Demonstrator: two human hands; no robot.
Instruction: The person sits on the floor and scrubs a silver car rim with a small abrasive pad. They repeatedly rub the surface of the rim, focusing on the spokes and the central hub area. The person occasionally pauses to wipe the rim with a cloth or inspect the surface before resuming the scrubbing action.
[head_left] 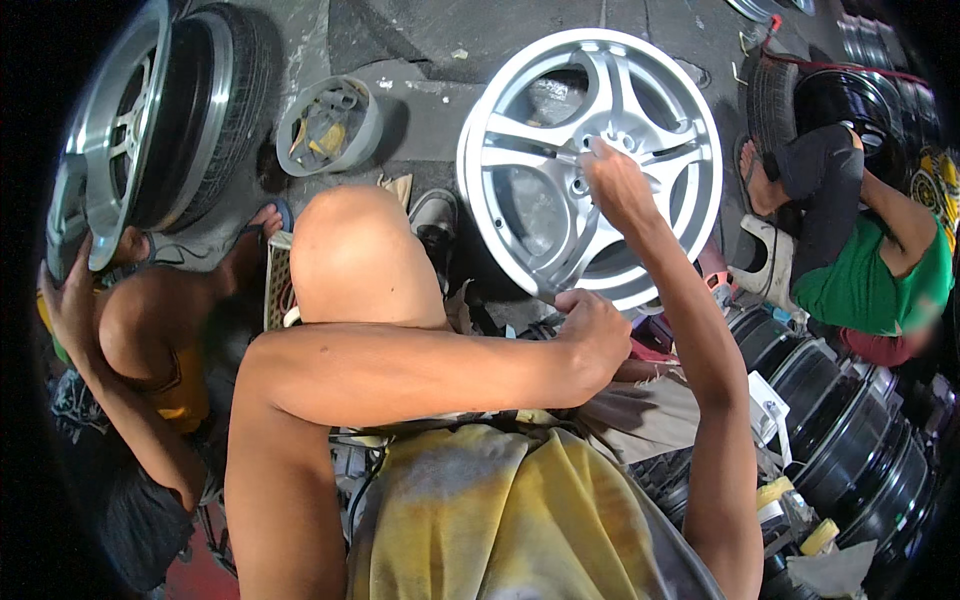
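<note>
At the upper centre of the head view, a wheel [585,230] is looking silver, seemingly well along, remaining work unclear. The right hand [615,182] is meeting its middle, grip hidden; the left hand [597,335] is resting closed by its lower edge, contents uncertain.

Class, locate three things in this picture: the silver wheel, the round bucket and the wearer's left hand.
Silver wheel [602,118]: head view, spoke near the hub.
Bucket [364,136]: head view, side wall.
Left hand [597,341]: head view, back of the hand.
</note>
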